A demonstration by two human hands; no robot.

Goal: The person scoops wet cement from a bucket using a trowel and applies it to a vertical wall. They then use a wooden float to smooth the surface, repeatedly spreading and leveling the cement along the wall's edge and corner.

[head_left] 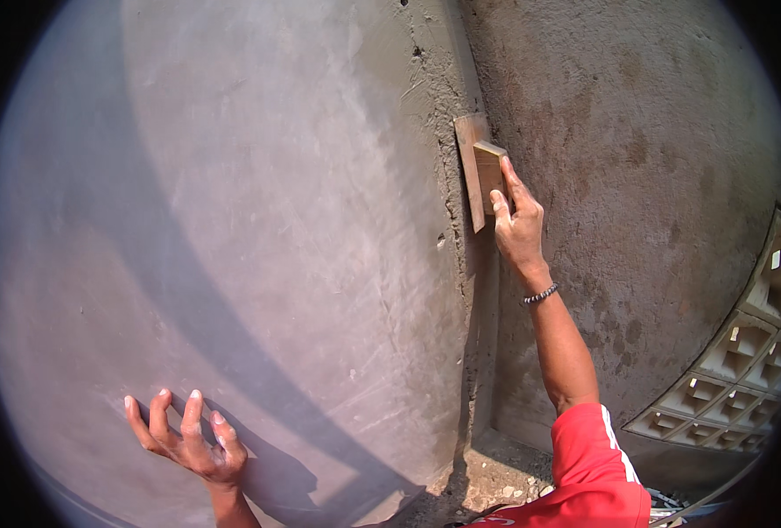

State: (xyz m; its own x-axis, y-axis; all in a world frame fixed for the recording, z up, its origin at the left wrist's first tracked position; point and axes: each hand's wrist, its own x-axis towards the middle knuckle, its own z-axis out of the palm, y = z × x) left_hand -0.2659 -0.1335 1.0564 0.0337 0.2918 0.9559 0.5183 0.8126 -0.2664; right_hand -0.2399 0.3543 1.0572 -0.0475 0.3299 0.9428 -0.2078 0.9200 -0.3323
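Note:
My right hand (520,224) grips the handle of a wooden plastering float (473,167), its thumb and fingers closed round the wood. The float stands upright with its flat board against the narrow plastered edge (465,70) where the smooth wall ends. Rough, pitted mortar shows along the corner just left of the board. Low on the left, my left hand (191,444) is open, fingers spread and bent, close to the smooth grey plastered wall (259,176). Whether its fingertips press on the surface is hard to tell. Nothing is in it.
A rougher brownish wall (619,194) meets the corner on the right. Farther right is a panel of pale ventilation blocks (733,352) with square openings. Rubble and small stones (505,475) lie on the ground at the wall's foot. Shadows fall across the smooth wall.

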